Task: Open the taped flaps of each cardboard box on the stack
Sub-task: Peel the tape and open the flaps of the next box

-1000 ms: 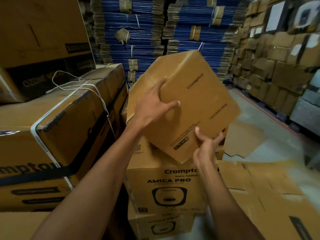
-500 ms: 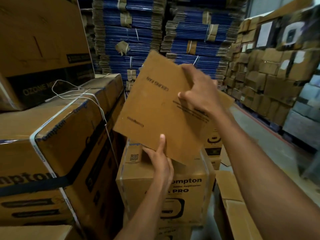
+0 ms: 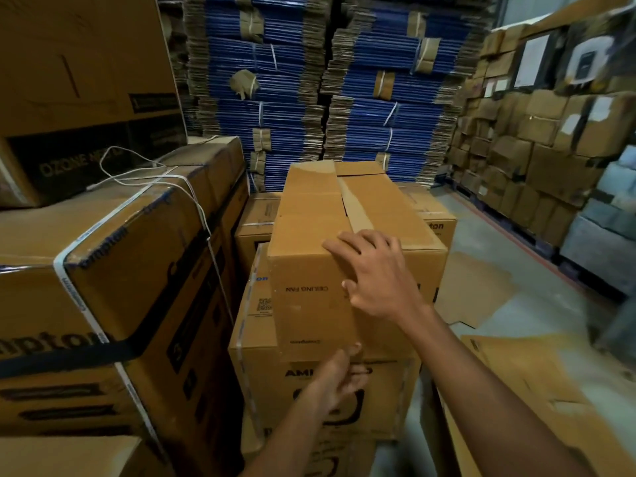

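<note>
Two hands are working at one cardboard box (image 3: 309,218), which is sitting upright on top of a bigger printed box (image 3: 261,383) in the stack, its near face turned toward the person. A strip of brown tape (image 3: 358,208) is running along the top seam, and the flaps under it are lying closed. The right hand (image 3: 378,280) is resting over the near top edge: its fingers (image 3: 347,244) are spreading flat onto the top, just short of the near end of the tape, while the thumb is lying against the front face. Nothing is being gripped by it. The left hand (image 3: 339,376) is reaching in lower down, its thumb touching the bottom front edge of the box and its other fingers bending loosely in front of the printed box below, closing on nothing visible. Strapped boxes (image 3: 120,270) are standing just to the left, bundles of blue flattened cartons (image 3: 275,98) are rising behind, and loose cardboard sheets (image 3: 481,290) are lying on the floor to the right.
</note>
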The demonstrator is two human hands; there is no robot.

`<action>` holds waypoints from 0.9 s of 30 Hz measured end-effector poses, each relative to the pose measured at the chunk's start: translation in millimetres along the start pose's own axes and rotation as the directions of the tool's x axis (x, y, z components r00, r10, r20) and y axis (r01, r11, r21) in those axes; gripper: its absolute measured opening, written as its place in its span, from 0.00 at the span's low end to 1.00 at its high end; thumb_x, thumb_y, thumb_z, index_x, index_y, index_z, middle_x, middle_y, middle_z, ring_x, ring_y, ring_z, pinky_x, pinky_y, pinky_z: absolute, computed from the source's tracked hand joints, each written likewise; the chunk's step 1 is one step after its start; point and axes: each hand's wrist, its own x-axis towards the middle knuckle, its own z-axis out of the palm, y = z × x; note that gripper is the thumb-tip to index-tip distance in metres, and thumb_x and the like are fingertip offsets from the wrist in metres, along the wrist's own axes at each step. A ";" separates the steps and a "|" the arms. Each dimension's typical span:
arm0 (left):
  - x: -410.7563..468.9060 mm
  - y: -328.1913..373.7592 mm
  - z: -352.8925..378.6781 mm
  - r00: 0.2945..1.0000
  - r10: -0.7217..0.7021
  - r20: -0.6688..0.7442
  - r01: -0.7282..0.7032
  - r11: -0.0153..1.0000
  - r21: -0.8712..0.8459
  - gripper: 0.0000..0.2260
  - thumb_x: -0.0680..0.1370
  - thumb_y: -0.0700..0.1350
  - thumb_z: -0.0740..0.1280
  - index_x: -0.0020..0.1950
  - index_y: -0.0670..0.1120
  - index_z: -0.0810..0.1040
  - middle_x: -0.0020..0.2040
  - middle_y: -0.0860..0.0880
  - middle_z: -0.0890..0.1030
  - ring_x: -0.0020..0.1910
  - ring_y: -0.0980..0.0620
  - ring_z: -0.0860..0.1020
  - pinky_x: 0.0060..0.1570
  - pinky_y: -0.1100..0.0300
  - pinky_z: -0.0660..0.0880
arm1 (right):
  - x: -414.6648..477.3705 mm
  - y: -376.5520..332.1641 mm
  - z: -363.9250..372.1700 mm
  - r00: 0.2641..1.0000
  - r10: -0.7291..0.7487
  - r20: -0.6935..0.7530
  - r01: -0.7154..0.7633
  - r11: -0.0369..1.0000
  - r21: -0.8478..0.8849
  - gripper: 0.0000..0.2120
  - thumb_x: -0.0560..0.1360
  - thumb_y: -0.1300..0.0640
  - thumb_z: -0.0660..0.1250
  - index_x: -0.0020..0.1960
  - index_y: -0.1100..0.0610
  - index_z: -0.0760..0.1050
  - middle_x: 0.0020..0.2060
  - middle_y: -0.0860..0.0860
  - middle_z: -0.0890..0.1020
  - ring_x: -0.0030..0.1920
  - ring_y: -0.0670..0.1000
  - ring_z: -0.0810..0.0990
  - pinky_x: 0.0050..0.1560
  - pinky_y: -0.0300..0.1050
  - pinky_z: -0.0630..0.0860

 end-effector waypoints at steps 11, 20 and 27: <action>-117.4 171.4 1.2 0.403 0.832 0.382 -0.715 0.026 0.698 0.06 0.82 0.47 0.68 0.48 0.49 0.83 0.37 0.53 0.83 0.38 0.55 0.81 0.41 0.63 0.79 | 8.6 22.1 -20.2 0.989 0.146 -0.020 -0.138 0.965 0.222 0.19 0.83 0.41 0.54 0.61 0.48 0.79 0.57 0.46 0.83 0.61 0.49 0.78 0.62 0.52 0.65; -28.9 217.3 24.9 0.614 0.718 0.328 -0.393 -0.083 0.916 0.14 0.82 0.40 0.61 0.64 0.42 0.80 0.62 0.42 0.82 0.60 0.45 0.78 0.61 0.52 0.75 | 52.2 25.6 -26.8 0.912 0.330 0.244 -0.359 0.930 0.084 0.18 0.82 0.46 0.56 0.70 0.46 0.73 0.60 0.54 0.81 0.64 0.57 0.72 0.61 0.56 0.63; -12.3 216.4 15.8 0.664 0.671 0.330 -0.328 -0.135 0.935 0.16 0.83 0.45 0.58 0.65 0.41 0.79 0.66 0.40 0.77 0.62 0.40 0.76 0.62 0.48 0.73 | 85.3 34.7 -19.6 0.868 0.306 0.392 -0.335 0.942 0.008 0.23 0.79 0.37 0.55 0.72 0.39 0.70 0.69 0.54 0.77 0.67 0.60 0.73 0.64 0.61 0.66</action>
